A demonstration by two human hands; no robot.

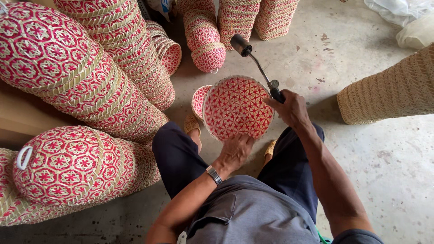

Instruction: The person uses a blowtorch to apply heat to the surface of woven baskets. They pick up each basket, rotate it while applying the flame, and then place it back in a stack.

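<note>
Gripping a red woven basket [237,107] in the left hand [235,151] — right hand [291,107] clamped on a torch [260,68].

The left hand [235,151] grips the round red-and-cream woven bamboo basket [237,107] at its six o'clock edge; the right hand [291,108], at three o'clock, holds a black-nozzled metal blowtorch [260,68].

round red-and-tan woven basket lid [237,107] tilted above knees; black torch [257,65] alongside.
</note>
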